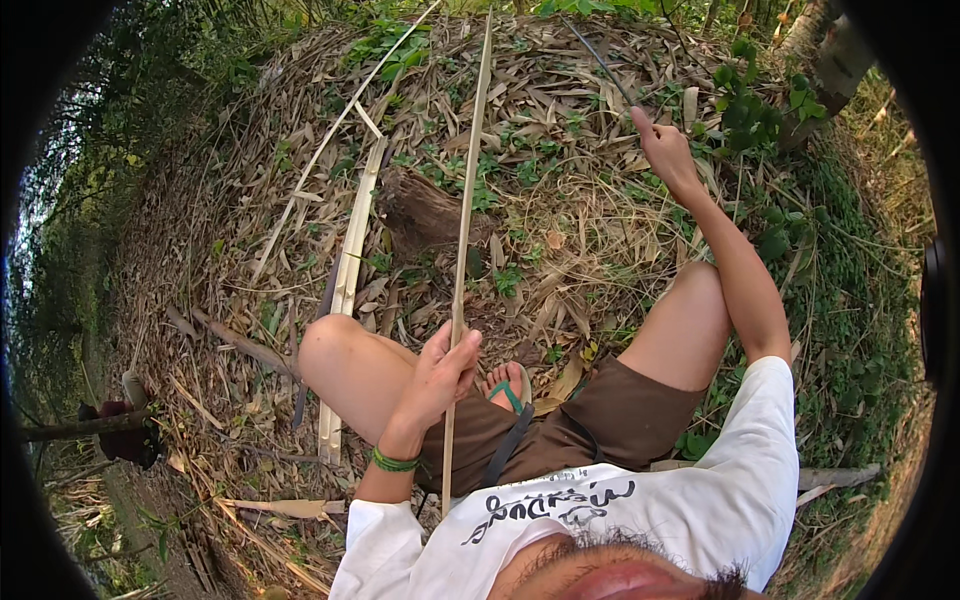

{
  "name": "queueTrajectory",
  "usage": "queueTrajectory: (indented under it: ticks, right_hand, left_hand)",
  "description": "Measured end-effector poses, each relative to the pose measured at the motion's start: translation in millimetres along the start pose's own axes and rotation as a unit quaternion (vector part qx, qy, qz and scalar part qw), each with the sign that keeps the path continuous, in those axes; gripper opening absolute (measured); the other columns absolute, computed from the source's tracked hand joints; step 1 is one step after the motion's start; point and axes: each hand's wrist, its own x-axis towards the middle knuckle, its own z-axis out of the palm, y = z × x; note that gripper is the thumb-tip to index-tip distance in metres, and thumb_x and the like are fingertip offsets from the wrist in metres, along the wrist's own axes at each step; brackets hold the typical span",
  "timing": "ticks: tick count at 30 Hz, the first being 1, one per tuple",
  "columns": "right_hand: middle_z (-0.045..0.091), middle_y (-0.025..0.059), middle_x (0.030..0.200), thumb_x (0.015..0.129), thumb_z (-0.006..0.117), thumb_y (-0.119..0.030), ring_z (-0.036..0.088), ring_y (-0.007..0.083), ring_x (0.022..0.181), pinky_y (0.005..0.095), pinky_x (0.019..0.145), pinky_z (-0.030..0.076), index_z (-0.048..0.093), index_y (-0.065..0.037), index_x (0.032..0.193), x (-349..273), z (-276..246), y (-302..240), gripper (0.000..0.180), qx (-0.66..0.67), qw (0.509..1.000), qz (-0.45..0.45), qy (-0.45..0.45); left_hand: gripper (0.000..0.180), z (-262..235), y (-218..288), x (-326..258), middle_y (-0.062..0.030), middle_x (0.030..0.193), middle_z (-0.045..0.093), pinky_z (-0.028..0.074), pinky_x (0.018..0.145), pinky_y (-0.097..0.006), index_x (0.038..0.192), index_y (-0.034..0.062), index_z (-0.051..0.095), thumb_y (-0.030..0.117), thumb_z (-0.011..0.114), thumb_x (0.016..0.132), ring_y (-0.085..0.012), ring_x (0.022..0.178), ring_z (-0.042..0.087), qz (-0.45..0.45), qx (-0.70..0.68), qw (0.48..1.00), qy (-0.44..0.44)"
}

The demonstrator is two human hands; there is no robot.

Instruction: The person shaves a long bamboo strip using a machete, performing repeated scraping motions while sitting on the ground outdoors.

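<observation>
My left hand (437,375) is closed around the lower part of a long, pale split bamboo strip (468,200). The strip stands almost straight up the view, running from my lap out over the ground, with the thumb pressed along it. Out to the far right, my right hand (668,152) grips a long-bladed knife (600,62). Its dark, narrow blade points away from me to the upper left, seen nearly edge-on, and is apart from the strip. The fingers hide the knife's handle.
A brown stump (425,212) stands ahead, left of the strip. Split bamboo lengths (352,245) lie beside my left knee, and a thinner strip (330,135) stretches farther out. Dry leaves cover the ground. A leafy plant (750,110) grows near my right hand. A dark branch (245,345) lies left.
</observation>
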Motion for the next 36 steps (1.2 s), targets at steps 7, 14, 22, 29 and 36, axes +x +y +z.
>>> queueTrajectory:
  ticks: [7,14,22,29,36]
  right_hand:
    - [0.057,0.0114,0.052,0.092,0.054,-0.069,0.060,0.0296,0.046,0.0412,0.048,0.047,0.068,-0.001,0.070,-75,35,-84,0.073,-0.012,0.953,-0.297,-0.057]
    - [0.059,0.0136,0.053,0.089,0.058,-0.070,0.064,0.0334,0.052,0.0454,0.053,0.052,0.060,-0.004,0.066,-128,41,-128,0.070,-0.106,0.897,-0.420,-0.087]
    - [0.058,0.0142,0.055,0.088,0.057,-0.071,0.063,0.0334,0.052,0.0501,0.050,0.049,0.059,-0.005,0.067,-94,30,-113,0.069,-0.089,0.932,-0.350,-0.029]
    - [0.059,0.0137,0.052,0.085,0.055,-0.077,0.064,0.0325,0.048,0.0448,0.047,0.051,0.062,-0.004,0.067,-103,30,-116,0.075,-0.150,0.892,-0.425,-0.037]
    - [0.059,0.0135,0.055,0.090,0.054,-0.072,0.063,0.0335,0.052,0.0460,0.051,0.049,0.063,-0.005,0.069,-36,10,-79,0.070,-0.119,0.954,-0.273,0.032]
  left_hand:
    - [0.026,8,28,38,0.0070,0.068,0.038,0.027,0.043,-0.017,0.103,0.0078,0.058,0.032,0.051,0.107,-0.0015,0.051,0.035,0.004,-0.008,1.000,-0.004]
    - [0.029,27,35,38,0.0076,0.065,0.035,0.024,0.043,-0.020,0.104,0.0053,0.057,0.034,0.050,0.107,-0.0024,0.051,0.032,0.052,0.082,0.995,0.017]
    - [0.031,30,21,33,0.0061,0.062,0.043,0.030,0.044,-0.021,0.098,0.0048,0.058,0.034,0.050,0.107,-0.0025,0.050,0.039,0.060,0.077,0.995,0.000]
    - [0.030,22,20,35,0.0063,0.060,0.040,0.027,0.042,-0.022,0.097,0.0060,0.055,0.033,0.049,0.108,-0.0033,0.047,0.036,0.117,0.188,0.974,0.043]
    - [0.030,20,8,7,0.0082,0.063,0.037,0.026,0.043,-0.021,0.097,0.0074,0.055,0.034,0.049,0.108,-0.0017,0.050,0.032,0.066,0.154,0.986,-0.005]
